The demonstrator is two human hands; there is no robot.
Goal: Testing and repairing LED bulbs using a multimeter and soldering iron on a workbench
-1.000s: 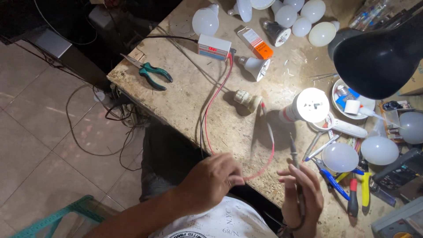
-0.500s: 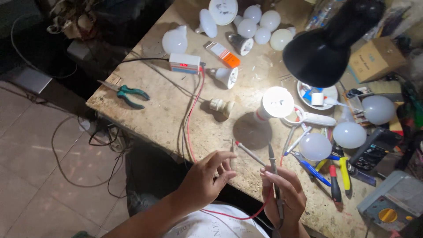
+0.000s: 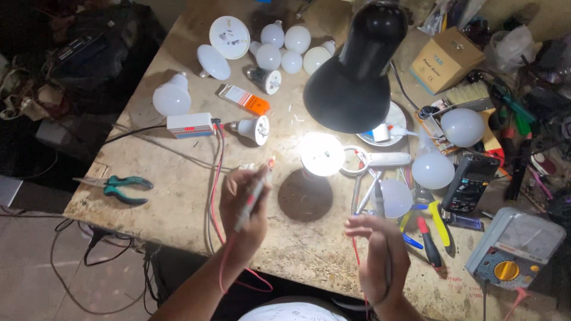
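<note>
Now the left hand [image 3: 245,205] is gripping a red probe [image 3: 254,191] with fingers curled, raised higher over the table [image 3: 178,172] than before. The right hand [image 3: 380,255] is closing around a black probe [image 3: 380,205], also lifted. A lit bulb [image 3: 322,154] is glowing between them, under the black lamp [image 3: 355,71]; pliers [image 3: 116,187] are lying far left.

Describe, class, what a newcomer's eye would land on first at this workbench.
First the glowing bulb at the bench's centre, under the black desk lamp. Next, the left hand and right hand near the front edge, each gripping a test probe. A cluster of white bulbs lies at the back.
</note>
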